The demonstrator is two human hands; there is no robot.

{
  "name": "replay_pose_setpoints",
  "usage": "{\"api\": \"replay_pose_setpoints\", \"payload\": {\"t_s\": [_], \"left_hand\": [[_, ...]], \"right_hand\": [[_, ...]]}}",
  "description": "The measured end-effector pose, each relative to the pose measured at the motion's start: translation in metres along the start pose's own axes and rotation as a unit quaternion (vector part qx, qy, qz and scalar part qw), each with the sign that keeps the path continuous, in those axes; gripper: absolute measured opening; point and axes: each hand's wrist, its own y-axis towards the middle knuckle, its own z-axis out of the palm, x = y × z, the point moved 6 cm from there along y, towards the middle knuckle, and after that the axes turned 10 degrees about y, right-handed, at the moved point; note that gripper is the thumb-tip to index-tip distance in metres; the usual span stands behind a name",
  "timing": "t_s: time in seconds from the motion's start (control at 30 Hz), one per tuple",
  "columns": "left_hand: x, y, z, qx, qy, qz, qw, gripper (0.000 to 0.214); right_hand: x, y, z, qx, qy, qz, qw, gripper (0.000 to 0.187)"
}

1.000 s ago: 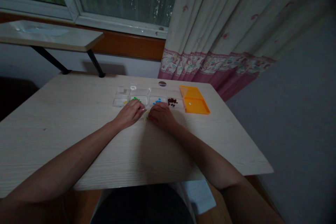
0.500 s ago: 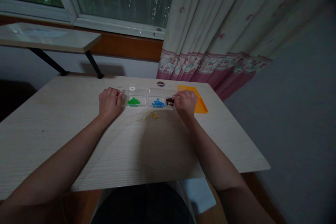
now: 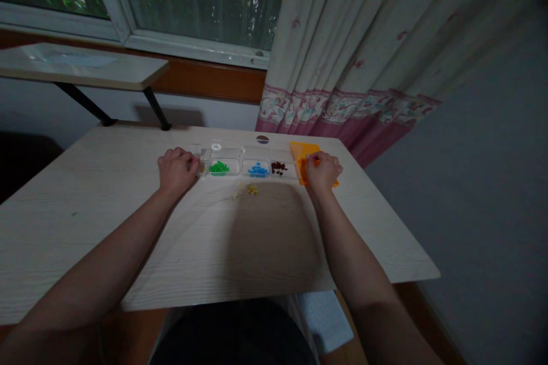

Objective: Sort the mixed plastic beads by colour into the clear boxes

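Observation:
A row of clear plastic boxes (image 3: 234, 174) with raised lids stands across the desk. Green pieces (image 3: 219, 167), blue pieces (image 3: 258, 169) and dark brown pieces (image 3: 279, 167) lie in separate compartments. At the row's left end, my left hand (image 3: 176, 170) has its fingers curled around the end box, partly hiding it and a few yellow bits inside. My right hand (image 3: 324, 171) is over the orange tray (image 3: 302, 150), thumb and fingers pinched together; whatever they hold is too small to make out. A small heap of yellow pieces (image 3: 252, 189) lies on the desk before the boxes.
A round dark disc (image 3: 262, 140) lies behind the boxes. A raised shelf (image 3: 81, 65) on black legs stands at the back left of the desk (image 3: 180, 251). A curtain (image 3: 338, 63) hangs behind the right side, beside the window.
My right hand has moved right, from the brown pieces' compartment to over the orange tray, uncovering the brown pieces. My left hand stays at the left end box.

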Motion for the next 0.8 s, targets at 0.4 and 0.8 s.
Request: {"api": "replay_pose_setpoints", "payload": {"t_s": [0.4, 0.8], "left_hand": [[-0.001, -0.001, -0.003, -0.023, -0.026, 0.003, 0.999, 0.039], [-0.057, -0.027, -0.04, -0.136, -0.111, 0.151, 0.973, 0.03]], "right_hand": [[-0.012, 0.0, 0.014, 0.05, -0.039, 0.024, 0.998, 0.02], [-0.012, -0.001, 0.017, 0.066, -0.047, 0.017, 0.997, 0.035]]}}
